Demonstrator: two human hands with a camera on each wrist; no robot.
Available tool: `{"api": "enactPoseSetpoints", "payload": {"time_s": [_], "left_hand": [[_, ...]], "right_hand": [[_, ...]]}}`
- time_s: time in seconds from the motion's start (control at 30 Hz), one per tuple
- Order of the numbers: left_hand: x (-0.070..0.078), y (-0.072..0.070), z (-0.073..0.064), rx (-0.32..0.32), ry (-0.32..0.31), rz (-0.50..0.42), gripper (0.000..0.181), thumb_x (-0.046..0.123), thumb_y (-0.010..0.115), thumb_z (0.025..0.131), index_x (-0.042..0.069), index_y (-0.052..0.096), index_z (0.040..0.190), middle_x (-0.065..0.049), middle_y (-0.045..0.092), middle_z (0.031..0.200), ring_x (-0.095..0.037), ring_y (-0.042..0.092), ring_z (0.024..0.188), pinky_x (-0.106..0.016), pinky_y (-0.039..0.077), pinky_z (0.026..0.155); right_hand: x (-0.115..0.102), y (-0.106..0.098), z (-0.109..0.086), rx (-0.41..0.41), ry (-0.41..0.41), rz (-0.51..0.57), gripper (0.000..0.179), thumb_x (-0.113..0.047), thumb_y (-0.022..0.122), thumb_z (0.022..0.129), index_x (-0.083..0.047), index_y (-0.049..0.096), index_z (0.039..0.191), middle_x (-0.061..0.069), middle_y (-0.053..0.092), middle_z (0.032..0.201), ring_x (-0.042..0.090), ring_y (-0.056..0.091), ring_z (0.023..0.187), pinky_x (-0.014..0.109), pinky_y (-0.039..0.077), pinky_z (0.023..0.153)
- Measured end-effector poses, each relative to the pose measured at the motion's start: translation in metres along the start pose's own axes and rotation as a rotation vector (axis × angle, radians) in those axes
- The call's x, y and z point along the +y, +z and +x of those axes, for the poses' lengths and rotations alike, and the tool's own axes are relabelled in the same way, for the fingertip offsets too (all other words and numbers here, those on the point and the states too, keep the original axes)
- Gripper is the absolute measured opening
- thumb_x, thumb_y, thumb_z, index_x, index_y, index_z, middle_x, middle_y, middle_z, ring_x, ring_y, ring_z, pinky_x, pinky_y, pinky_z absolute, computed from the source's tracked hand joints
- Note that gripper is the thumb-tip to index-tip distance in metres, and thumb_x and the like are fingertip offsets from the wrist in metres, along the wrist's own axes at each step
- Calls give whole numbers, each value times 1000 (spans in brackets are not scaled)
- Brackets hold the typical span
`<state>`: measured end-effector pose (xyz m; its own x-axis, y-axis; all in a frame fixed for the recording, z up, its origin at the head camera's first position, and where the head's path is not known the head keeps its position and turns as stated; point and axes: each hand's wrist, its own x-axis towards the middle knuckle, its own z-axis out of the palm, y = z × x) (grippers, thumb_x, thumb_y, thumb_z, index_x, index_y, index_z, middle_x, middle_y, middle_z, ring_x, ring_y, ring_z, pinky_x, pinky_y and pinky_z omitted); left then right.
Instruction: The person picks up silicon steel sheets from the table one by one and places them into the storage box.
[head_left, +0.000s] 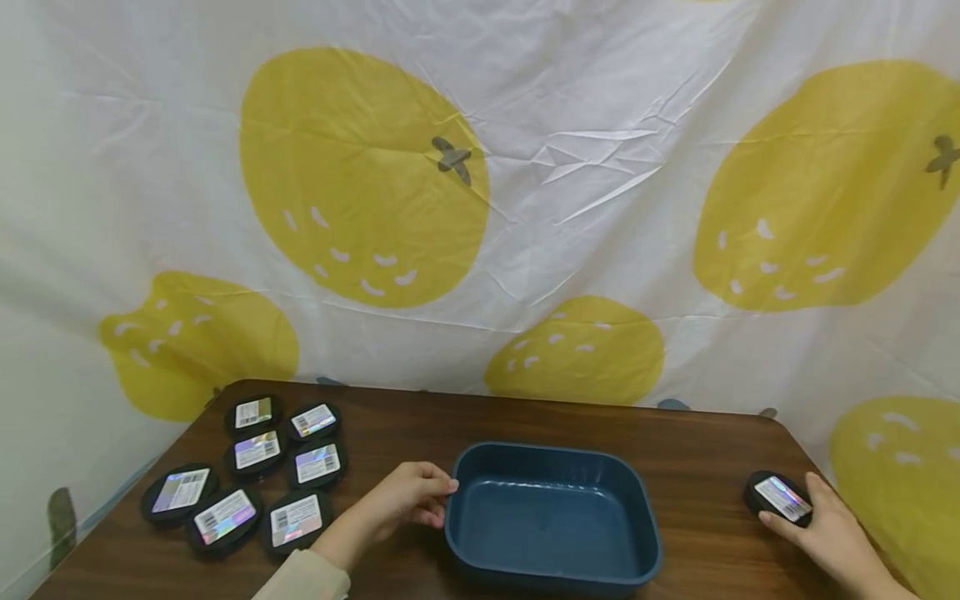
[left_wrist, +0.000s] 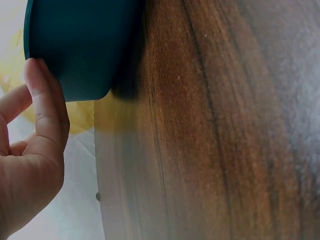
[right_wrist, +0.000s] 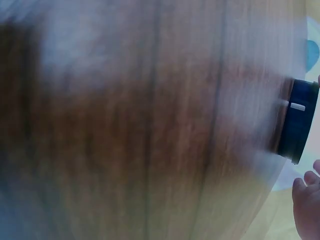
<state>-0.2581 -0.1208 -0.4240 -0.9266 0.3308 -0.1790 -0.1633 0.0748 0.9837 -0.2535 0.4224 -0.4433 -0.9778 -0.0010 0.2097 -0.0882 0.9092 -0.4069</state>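
A dark blue rectangular plastic basin (head_left: 551, 575) stands on the table, with nothing inside it. At its left side my left hand (head_left: 408, 498) pinches the rim; in the left wrist view the fingers (left_wrist: 46, 112) lie against the outer wall. On the far right my right hand (head_left: 832, 529) reaches around a flat round black container (head_left: 757, 492) with a shiny white label on top. In the right wrist view the container (right_wrist: 298, 122) rests on the table, and a small gap shows between it and the nearer fingertips (right_wrist: 302, 187).
Several matching round black containers (head_left: 225, 521) with labels sit grouped on the left of the brown wooden table (head_left: 397, 421). Behind the table hangs a white cloth (head_left: 577, 192) with yellow fruit prints.
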Motion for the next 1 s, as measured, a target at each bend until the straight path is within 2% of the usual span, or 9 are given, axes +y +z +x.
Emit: {"api": "enactPoseSetpoints", "payload": {"time_s": [0.13, 0.2, 0.43, 0.6, 0.83, 1.0], "left_hand": [[1, 1, 0, -6, -4, -12, 19, 11, 59, 89, -7, 58, 94, -3, 55, 69, -8, 55, 52, -20, 50, 51], [1, 1, 0, -9, -9, -20, 20, 11, 59, 88, -7, 58, 95, -3, 55, 68, -7, 55, 52, -19, 49, 51], [-2, 2, 0, -22, -24, -51, 20, 13, 60, 88, -6, 58, 95, -2, 55, 66, -7, 54, 53, -19, 49, 51], [-2, 1, 1, -17, -39, -56, 19, 13, 59, 89, -5, 57, 95, -3, 55, 66, -7, 54, 53, -20, 50, 51], [-3, 0, 1, -15, -45, -60, 17, 14, 59, 90, -2, 58, 93, -2, 56, 67, -7, 54, 54, -20, 50, 52], [-5, -1, 3, -8, -51, -63, 18, 15, 58, 90, -2, 57, 95, -2, 56, 68, -7, 54, 54, -20, 50, 52]], "right_hand": [[-1, -1, 3, 23, 54, 4, 95, -42, 65, 84, 26, 18, 132, 48, 24, 128, 62, 27, 115, 67, 28, 88], [-2, -2, 3, 10, 93, 15, 97, -44, 65, 83, 27, 18, 131, 49, 24, 127, 62, 27, 114, 67, 29, 87], [1, -4, 4, -44, 200, 57, 105, -48, 62, 84, 29, 8, 131, 53, 20, 126, 63, 25, 114, 67, 29, 89], [2, -5, 7, -118, 263, 82, 109, -52, 59, 84, 29, 3, 131, 53, 16, 127, 63, 25, 114, 66, 29, 91], [-3, -4, 9, -173, 298, 103, 107, -53, 58, 85, 30, 8, 129, 52, 21, 123, 59, 34, 109, 63, 36, 86], [-4, -1, 10, -183, 299, 88, 109, -54, 58, 84, 30, 4, 130, 53, 16, 124, 62, 30, 110, 66, 33, 87]]}}
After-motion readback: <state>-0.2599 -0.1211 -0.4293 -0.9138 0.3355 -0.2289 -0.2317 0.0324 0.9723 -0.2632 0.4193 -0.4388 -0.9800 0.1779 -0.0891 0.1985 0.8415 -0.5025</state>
